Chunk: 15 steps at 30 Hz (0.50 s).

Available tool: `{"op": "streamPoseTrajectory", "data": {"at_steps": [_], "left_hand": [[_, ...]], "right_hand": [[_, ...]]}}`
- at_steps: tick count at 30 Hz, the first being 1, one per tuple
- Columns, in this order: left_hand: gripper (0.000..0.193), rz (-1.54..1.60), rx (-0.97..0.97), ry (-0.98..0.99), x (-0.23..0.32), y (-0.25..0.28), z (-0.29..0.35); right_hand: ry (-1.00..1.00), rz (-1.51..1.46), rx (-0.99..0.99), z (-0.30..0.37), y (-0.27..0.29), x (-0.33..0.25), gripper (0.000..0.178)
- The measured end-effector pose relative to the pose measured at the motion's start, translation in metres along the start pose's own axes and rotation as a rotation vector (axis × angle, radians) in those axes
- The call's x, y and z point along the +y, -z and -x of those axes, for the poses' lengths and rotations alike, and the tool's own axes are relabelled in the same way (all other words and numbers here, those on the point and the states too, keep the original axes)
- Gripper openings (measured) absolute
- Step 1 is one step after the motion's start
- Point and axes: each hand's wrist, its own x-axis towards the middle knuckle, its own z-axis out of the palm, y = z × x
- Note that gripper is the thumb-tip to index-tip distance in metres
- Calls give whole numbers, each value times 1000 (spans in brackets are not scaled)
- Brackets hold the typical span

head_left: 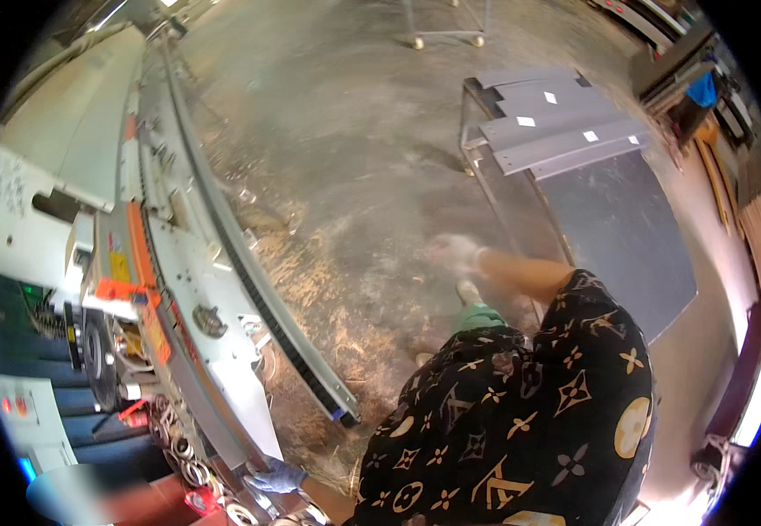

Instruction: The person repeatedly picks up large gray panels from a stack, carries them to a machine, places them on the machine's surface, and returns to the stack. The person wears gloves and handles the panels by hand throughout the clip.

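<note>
Closest thing to the camera is my own black shirt with the gold pattern [520, 421], filling the bottom right of the view. Just past it there's a bit of my green trouser leg and a shoe down on the dusty concrete floor [345, 131], which has sawdust and shavings scattered all along the machine side.

My left hand [277, 476] is in a blue glove, down at the near end of the long white machine [179, 263] on my left. The fingers are curled over the machine's near edge, resting on it by the row of metal rollers [183, 456]. I can't tell if it's actually gripping anything or just leaning there. The machine runs away from me toward the far left, with a black chain track [258, 272] along its right side and orange guards [139, 254] on top.

My right hand [456, 252] is in a white glove, swung out in front of me and blurred. It's in the air, near the left edge of the low trolley [626, 228] but not touching it as far as I can see. Too smeared to say if the fingers are spread or closed, and I don't see anything in it.

The trolley sits to my right, dark flat top, with a stack of grey panels [555, 123] on its far end, each with a small white label.
</note>
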Motion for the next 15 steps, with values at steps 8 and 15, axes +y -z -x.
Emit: {"op": "streamPoseTrajectory", "data": {"at_steps": [8,15], "left_hand": [[41,320,-79,-456,211,-11,38],[46,574,-600,-104,378,25,65]], "right_hand": [[-284,-1173,628,-68,187,150,43],[249,-271,631,-154,244,246,27]]}}
